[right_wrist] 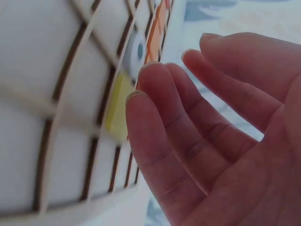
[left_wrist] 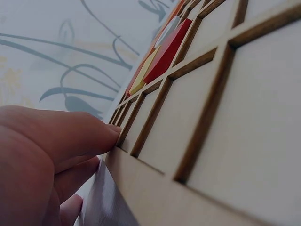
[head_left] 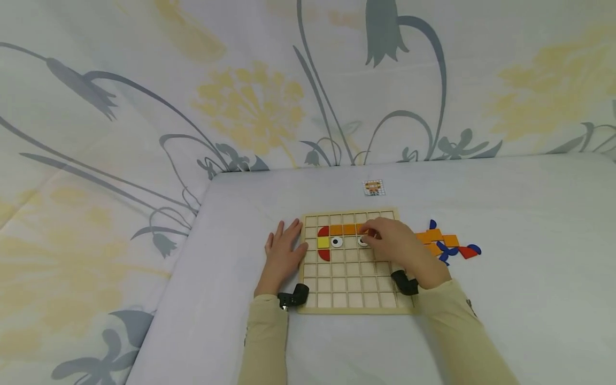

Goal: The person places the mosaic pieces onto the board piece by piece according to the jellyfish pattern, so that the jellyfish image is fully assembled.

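Observation:
A wooden grid board [head_left: 339,310] lies on the white surface. My left hand [head_left: 281,260] rests at its left edge, and in the left wrist view the thumb [left_wrist: 89,134] touches the rim with nothing gripped. Over the board's upper right is my right hand [head_left: 397,246]. In the right wrist view its slightly bent fingers [right_wrist: 150,136] are at a yellow piece [right_wrist: 117,108] in the grid, the thumb apart. On the board are a row of orange squares [head_left: 343,230], red quarter-circles [head_left: 324,255], a yellow square [head_left: 323,243] and two eye tiles [head_left: 337,242], one partly hidden by the right hand.
Right of the board lies a loose pile of orange pieces [head_left: 434,235], blue pieces [head_left: 474,249] and a red quarter-circle [head_left: 467,253]. A small picture card [head_left: 374,187] lies behind the board. Flower-printed cloth [head_left: 250,107] hangs at the back and left.

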A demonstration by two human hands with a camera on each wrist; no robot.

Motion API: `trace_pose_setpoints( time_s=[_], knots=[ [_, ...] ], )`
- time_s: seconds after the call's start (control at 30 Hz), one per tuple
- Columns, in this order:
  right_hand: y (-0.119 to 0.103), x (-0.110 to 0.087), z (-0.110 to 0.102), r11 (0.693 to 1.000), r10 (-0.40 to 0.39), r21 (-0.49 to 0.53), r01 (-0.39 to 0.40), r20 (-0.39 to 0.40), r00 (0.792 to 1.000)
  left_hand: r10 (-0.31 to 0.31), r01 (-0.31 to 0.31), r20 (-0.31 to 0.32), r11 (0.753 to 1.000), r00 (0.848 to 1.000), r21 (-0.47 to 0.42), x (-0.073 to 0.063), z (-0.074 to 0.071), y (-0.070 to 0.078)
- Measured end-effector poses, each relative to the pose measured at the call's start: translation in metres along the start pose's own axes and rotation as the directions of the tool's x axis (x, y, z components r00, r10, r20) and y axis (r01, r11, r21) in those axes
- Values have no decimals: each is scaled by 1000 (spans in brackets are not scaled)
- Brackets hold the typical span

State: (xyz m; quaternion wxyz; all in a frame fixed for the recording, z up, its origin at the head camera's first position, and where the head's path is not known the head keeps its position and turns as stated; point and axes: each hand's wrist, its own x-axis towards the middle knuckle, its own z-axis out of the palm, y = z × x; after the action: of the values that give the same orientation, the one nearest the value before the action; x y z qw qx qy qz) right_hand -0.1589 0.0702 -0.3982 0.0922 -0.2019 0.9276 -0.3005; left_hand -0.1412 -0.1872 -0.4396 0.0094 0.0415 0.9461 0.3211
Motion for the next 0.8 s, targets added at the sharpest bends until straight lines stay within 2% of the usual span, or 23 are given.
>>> trace_pose_setpoints(
  time_s=[0.23,0.43,0.8],
  knots=[
    [22,-10,-13,997,63,47,-62,-25,998,-7,7,2,1000,1000,7,0,-1,2],
    [41,-16,-25,993,86,85,-82,-50,995,-4,4,-4,1000,1000,6,0,-1,2],
    [74,-38,-53,977,209,55,-207,-49,977,-13,13,0,1000,1000,13,0,-1,2]
  ],
)
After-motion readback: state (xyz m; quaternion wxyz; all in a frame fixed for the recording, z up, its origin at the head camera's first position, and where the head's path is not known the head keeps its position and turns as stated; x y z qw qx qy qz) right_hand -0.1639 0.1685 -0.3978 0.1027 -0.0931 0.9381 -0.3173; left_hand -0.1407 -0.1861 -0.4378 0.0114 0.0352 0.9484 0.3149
